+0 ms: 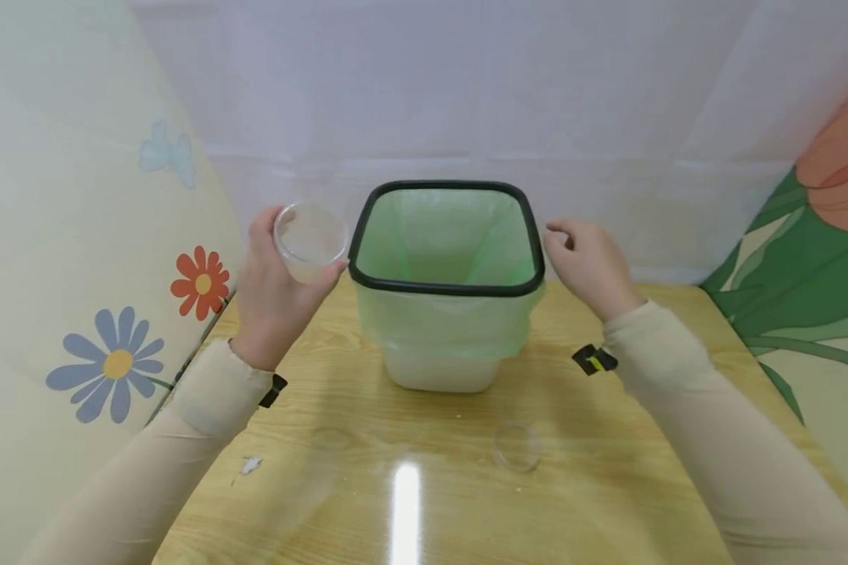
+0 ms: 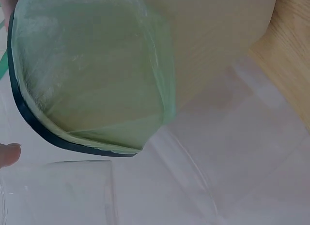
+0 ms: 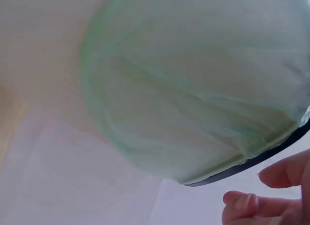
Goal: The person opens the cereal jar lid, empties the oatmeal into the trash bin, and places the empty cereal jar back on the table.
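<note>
A clear, round plastic container (image 1: 312, 234) is held by my left hand (image 1: 272, 294), thumb on one side and fingers on the other, beside the left rim of a white bin (image 1: 441, 371). In the left wrist view the transparent container (image 2: 63, 191) and one fingertip (image 2: 8, 155) show below the rim. A green bag (image 1: 445, 322) lines the bin and folds over its outside; a black frame (image 1: 447, 289) rings the mouth. Just off the bin's right rim, my right hand (image 1: 590, 263) holds nothing. Its fingers (image 3: 242, 204) are loosely bent in the right wrist view.
A clear round lid or ring (image 1: 517, 446) lies on the wooden table (image 1: 367, 502) in front of the bin. Towards the left is a small white scrap (image 1: 250, 464). A white cloth (image 1: 466, 86) hangs behind, with flower-printed panels on both sides.
</note>
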The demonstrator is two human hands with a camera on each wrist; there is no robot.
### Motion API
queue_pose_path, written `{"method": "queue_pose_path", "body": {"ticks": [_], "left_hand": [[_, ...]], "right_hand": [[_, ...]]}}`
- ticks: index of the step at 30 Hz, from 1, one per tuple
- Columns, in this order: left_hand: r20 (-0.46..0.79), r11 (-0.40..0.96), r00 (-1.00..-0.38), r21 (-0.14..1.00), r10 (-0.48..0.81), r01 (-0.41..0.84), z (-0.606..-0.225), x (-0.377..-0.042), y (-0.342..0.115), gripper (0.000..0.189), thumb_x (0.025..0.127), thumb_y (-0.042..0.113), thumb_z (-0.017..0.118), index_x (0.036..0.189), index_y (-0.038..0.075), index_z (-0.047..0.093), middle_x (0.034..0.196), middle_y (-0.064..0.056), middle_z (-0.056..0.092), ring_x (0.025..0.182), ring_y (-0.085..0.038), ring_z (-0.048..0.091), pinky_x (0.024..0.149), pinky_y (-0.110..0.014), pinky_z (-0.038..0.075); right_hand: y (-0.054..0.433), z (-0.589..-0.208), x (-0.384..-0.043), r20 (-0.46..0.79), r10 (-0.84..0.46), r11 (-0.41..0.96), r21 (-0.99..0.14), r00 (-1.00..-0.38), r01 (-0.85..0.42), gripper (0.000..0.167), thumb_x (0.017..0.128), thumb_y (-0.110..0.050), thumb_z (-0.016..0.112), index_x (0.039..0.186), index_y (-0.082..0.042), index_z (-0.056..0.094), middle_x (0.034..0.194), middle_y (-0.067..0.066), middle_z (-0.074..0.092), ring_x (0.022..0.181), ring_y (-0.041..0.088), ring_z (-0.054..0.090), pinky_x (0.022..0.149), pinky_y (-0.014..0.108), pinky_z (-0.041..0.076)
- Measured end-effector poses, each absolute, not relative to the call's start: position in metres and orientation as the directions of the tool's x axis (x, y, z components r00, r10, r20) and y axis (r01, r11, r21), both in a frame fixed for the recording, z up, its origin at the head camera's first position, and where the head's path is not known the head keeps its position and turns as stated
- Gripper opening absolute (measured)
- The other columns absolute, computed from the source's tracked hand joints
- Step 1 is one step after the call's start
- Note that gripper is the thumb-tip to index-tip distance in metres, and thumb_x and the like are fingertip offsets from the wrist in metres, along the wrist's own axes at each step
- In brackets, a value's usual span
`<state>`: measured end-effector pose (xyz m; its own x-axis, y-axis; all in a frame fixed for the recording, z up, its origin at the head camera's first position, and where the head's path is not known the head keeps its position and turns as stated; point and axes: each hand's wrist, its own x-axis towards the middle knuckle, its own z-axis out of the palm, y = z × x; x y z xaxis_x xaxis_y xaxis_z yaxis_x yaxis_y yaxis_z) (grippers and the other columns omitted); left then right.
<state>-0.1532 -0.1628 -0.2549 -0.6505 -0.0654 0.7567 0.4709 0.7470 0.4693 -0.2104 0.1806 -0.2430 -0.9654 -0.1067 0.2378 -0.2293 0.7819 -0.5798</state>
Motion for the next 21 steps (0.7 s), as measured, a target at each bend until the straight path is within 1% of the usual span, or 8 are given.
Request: {"method": "queue_pose_path", "body": {"ticks": [1,2,4,7,11,13,17,21], "left_hand": [[0.761,0.750,-0.645,0.467,-0.071,0.469,-0.257,-0.152,-0.163,0.080,0.074,0.019,0.083,0.132,-0.007,0.035,0.126,-0.026,0.050,0.104,-0.042,0.055,0.086,-0.056,0.048],[0.763,0.749,-0.642,0.469,-0.077,0.468,-0.259,-0.151,-0.164,0.080,0.074,0.019,0.083,0.132,-0.006,0.035,0.125,-0.026,0.051,0.102,-0.042,0.055,0.085,-0.056,0.048],[0.763,0.750,-0.640,0.475,-0.090,0.461,-0.262,-0.150,-0.165,0.080,0.074,0.020,0.083,0.132,-0.006,0.035,0.125,-0.026,0.052,0.098,-0.042,0.056,0.083,-0.056,0.048],[0.749,0.726,-0.650,0.517,-0.128,0.453,-0.266,-0.147,-0.166,0.081,0.073,0.020,0.084,0.132,-0.006,0.034,0.125,-0.026,0.053,0.101,-0.042,0.056,0.083,-0.056,0.048],[0.710,0.673,-0.683,0.590,-0.170,0.445,-0.271,-0.143,-0.168,0.082,0.072,0.016,0.085,0.132,-0.007,0.034,0.128,-0.025,0.053,0.116,-0.037,0.053,0.090,-0.053,0.045],[0.691,0.656,-0.699,0.617,-0.185,0.436,-0.274,-0.141,-0.170,0.082,0.072,0.014,0.085,0.132,-0.007,0.034,0.129,-0.023,0.052,0.119,-0.034,0.052,0.093,-0.053,0.044],[0.671,0.635,-0.712,0.645,-0.205,0.425,-0.282,-0.137,-0.173,0.080,0.071,0.012,0.086,0.130,-0.007,0.036,0.127,-0.023,0.052,0.120,-0.034,0.052,0.096,-0.053,0.042],[0.668,0.627,-0.713,0.653,-0.212,0.425,-0.290,-0.134,-0.175,0.081,0.070,0.011,0.087,0.130,-0.007,0.036,0.127,-0.024,0.053,0.119,-0.035,0.052,0.095,-0.053,0.042]], "right_hand": [[0.181,-0.244,-0.209,0.257,-0.105,0.789,-0.567,-0.961,-0.238,0.049,0.102,-0.029,0.037,0.134,0.004,0.054,0.063,0.009,0.047,0.046,0.020,0.038,0.045,0.035,0.034],[0.181,-0.244,-0.207,0.270,-0.104,0.792,-0.559,-0.957,-0.244,0.049,0.102,-0.029,0.037,0.133,0.004,0.054,0.060,0.007,0.045,0.046,0.019,0.037,0.044,0.034,0.033],[0.182,-0.245,-0.204,0.300,-0.102,0.800,-0.542,-0.949,-0.258,0.047,0.101,-0.028,0.037,0.132,0.003,0.056,0.059,0.007,0.045,0.046,0.020,0.038,0.043,0.034,0.033],[0.183,-0.247,-0.199,0.329,-0.106,0.806,-0.524,-0.938,-0.275,0.047,0.101,-0.027,0.037,0.130,0.003,0.057,0.059,0.009,0.047,0.047,0.021,0.039,0.043,0.033,0.033],[0.185,-0.250,-0.194,0.362,-0.106,0.816,-0.501,-0.926,-0.289,0.044,0.101,-0.024,0.038,0.128,0.005,0.058,0.066,0.012,0.054,0.051,0.022,0.042,0.046,0.034,0.035],[0.185,-0.251,-0.193,0.376,-0.110,0.820,-0.489,-0.920,-0.298,0.043,0.101,-0.022,0.039,0.126,0.006,0.059,0.072,0.015,0.057,0.054,0.024,0.045,0.048,0.035,0.036],[0.187,-0.253,-0.191,0.389,-0.122,0.823,-0.474,-0.913,-0.312,0.042,0.101,-0.022,0.040,0.124,0.008,0.059,0.081,0.019,0.060,0.059,0.026,0.049,0.052,0.037,0.039],[0.189,-0.256,-0.190,0.398,-0.137,0.825,-0.462,-0.907,-0.327,0.042,0.102,-0.021,0.040,0.124,0.010,0.059,0.092,0.024,0.062,0.070,0.031,0.056,0.059,0.042,0.043]]}}
